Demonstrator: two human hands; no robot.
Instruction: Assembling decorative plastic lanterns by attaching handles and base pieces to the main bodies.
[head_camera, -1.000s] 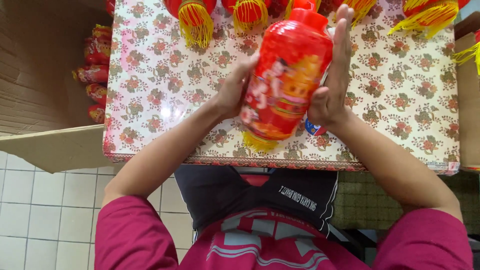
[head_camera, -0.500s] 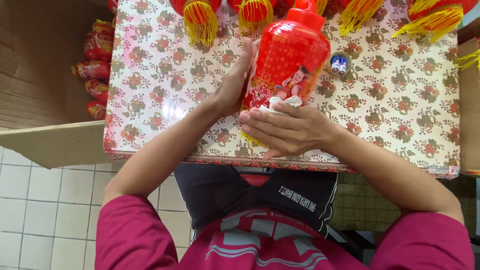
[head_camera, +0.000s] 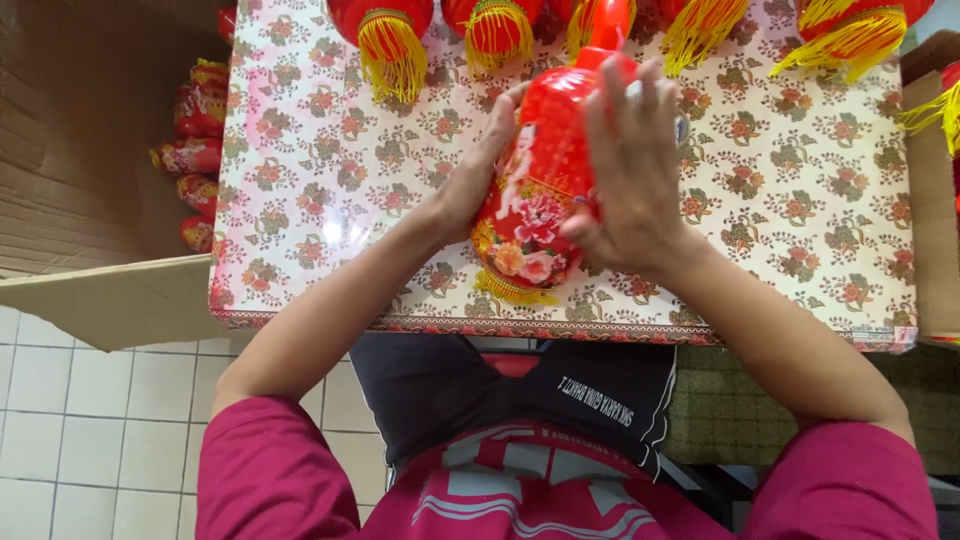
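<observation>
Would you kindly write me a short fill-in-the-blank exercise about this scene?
1. Both hands hold a red ____ above the table.
2. The left hand and the right hand press on opposite ____ of it.
3. The tassels on the far lanterns are ____.
4. The cardboard box stands on the person's ____ side.

Missing words: lantern; sides; yellow; left
</observation>
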